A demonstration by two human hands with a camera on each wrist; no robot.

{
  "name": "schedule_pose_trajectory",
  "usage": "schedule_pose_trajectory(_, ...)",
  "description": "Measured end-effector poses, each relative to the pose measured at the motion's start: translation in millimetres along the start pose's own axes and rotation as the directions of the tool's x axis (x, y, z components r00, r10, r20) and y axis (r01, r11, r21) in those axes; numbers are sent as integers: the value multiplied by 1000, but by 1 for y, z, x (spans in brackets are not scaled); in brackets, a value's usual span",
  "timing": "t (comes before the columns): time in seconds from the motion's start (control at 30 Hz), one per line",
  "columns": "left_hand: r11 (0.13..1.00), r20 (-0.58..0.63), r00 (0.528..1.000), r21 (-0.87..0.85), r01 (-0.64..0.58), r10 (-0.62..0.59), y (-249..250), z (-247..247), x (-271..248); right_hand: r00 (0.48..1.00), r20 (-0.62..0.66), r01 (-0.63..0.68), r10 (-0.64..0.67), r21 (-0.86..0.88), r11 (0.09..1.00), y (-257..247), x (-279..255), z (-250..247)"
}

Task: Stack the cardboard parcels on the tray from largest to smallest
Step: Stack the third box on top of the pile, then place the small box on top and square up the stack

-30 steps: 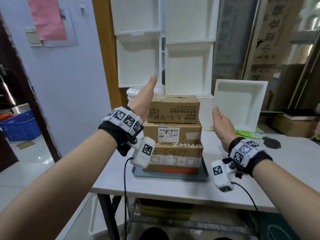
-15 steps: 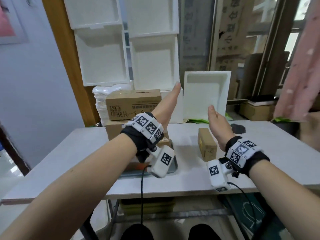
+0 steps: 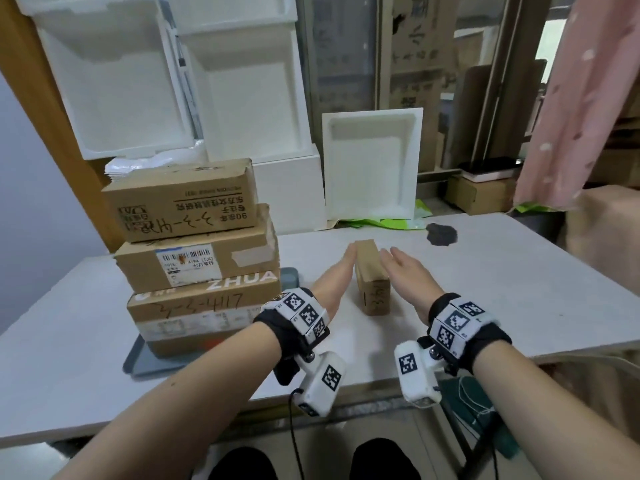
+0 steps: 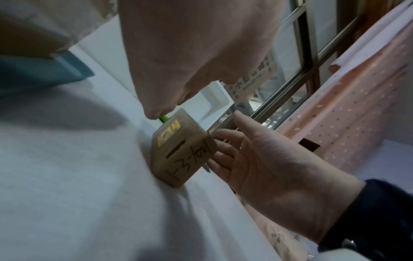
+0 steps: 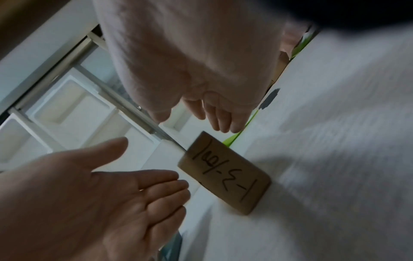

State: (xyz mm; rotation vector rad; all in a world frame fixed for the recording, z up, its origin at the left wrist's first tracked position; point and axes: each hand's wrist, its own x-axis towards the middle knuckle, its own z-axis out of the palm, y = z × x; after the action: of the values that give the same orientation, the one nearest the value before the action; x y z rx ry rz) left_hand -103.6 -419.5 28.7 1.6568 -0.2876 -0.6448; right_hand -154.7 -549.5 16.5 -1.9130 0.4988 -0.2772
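Head view: my two flat hands flank the last small parcel on the counter, right of the stacked tray.

My left hand [image 3: 334, 277] and right hand [image 3: 410, 277] stand either side of the small parcel [image 3: 372, 282], fingers straight and released, grasping nothing; whether they touch its sides I cannot tell. It stands on the counter [image 3: 502, 289], just right of the grey tray [image 3: 138, 362], which carries three larger parcels [image 3: 197, 258]. I judge this little carton light and fairly stiff, with smooth cardboard faces that could slip. I would press my palms on its long left and right sides, squeezing gently so thin walls do not buckle.
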Motion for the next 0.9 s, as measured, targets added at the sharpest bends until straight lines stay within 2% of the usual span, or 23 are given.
schedule_pose_trajectory(0.17,994,-63,992,-31,109,-110,-21,5,14,998,47,-29,36,-144,989,12,6,10)
schedule_pose_trajectory(0.27,986,-47,988,-84,143,-148,-27,6,20,999,46,-19,26,-142,990,17,9,13)
schedule_pose_trajectory(0.57,983,9,992,-137,124,-124,-27,17,31,994,-100,13,-32,-179,984,23,19,1)
schedule_pose_trajectory(0.77,981,39,996,-172,85,-79,-28,22,32,985,-173,-38,15,-135,990,33,28,-12)
schedule_pose_trajectory(0.9,987,107,994,-157,47,-30,-34,22,39,983,-179,-48,25,-126,991,40,28,-12)
